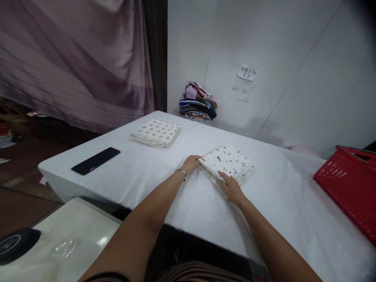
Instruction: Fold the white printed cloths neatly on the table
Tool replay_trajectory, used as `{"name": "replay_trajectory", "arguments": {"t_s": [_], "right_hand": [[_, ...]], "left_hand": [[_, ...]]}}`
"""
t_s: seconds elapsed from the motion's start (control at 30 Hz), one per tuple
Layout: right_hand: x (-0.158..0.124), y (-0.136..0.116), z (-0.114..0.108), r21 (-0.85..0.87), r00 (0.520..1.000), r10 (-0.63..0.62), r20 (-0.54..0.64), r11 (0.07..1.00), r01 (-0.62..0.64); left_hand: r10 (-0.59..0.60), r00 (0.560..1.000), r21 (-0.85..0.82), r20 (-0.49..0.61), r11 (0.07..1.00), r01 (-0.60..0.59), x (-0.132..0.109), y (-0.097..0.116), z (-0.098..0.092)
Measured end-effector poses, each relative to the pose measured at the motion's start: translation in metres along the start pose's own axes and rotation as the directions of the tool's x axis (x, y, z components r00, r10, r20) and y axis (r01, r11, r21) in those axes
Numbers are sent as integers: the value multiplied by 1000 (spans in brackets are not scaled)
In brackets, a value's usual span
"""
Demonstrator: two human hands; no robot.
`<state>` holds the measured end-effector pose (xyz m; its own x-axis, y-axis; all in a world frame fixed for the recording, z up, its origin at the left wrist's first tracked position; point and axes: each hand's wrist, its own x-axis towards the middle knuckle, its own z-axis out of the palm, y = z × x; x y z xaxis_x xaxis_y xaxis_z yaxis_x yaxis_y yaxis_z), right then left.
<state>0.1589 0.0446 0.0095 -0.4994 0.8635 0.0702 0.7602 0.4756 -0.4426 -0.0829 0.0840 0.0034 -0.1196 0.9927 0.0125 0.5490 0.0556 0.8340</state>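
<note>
A folded white cloth [227,159] with small grey and dark prints lies on the white-covered table in front of me. My left hand [191,163], with a bracelet at the wrist, pinches its left corner. At the near edge, my right hand [231,188] grips the folded layers, fingers partly on top and the rest hidden beneath. Farther back on the left sits a second folded white cloth [157,132], patterned with grey shapes and a yellow one; neither hand touches it.
A black phone-like slab [96,160] lies on the table [129,176] at the left. Stacked clothes [198,102] stand by the wall. A red basket [349,184] is at the right, and a pale surface [76,231] with a dark round object [17,244] is at lower left.
</note>
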Motion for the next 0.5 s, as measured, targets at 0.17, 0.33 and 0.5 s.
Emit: {"name": "replay_trajectory", "arguments": {"t_s": [0.17,0.33,0.5], "right_hand": [[1,2,2,2,1000,11,-21,1000,-11],[1,0,0,25,999,9,-52,1000,-8],[0,-4,-2,32,998,25,-59,999,-23]], "left_hand": [[64,997,-13,48,998,-64,-13,2,-2],[57,998,31,9,998,-58,-25,3,4],[5,998,96,-56,995,0,-28,7,12]]}}
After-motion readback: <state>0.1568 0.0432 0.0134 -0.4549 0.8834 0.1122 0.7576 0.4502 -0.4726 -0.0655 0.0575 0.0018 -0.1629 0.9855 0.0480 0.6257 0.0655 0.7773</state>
